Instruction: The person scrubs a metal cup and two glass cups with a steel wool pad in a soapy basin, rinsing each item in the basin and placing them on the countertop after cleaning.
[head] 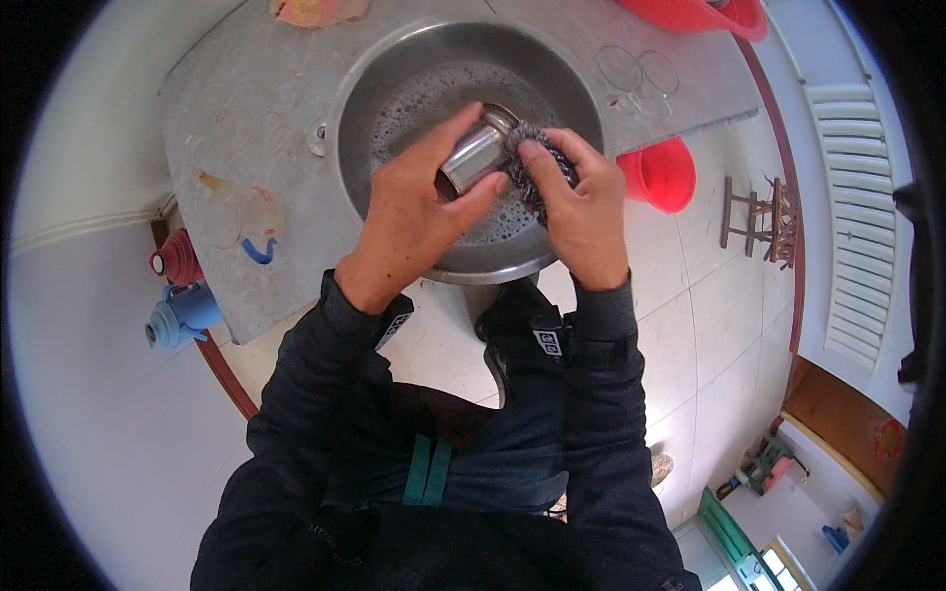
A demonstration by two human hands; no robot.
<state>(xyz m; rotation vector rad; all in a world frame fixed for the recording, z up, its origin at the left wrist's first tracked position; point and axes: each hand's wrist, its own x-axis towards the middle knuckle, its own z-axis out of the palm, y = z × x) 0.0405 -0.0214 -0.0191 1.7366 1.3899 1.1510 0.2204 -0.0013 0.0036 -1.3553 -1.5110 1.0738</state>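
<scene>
Fingers and thumb of my left hand (410,199) wrap a shiny metal cup (473,156), tilted on its side above the basin. My right hand (584,196) pinches a dark grey scrubbing pad (528,166) against one end of the cup. Beneath both hands is a round stainless steel basin (351,96) holding soapy water (421,89) with foam and bubbles. The pad hides part of the cup's end, and my left fingers cover its far side.
Two clear glasses (621,70) lie right of the basin. A clear pitcher with a blue handle (259,251) sits on the left of the table (295,96). A red bucket (665,173) and a small wooden stool (768,221) stand on the floor; vacuum flasks (185,314) are at left.
</scene>
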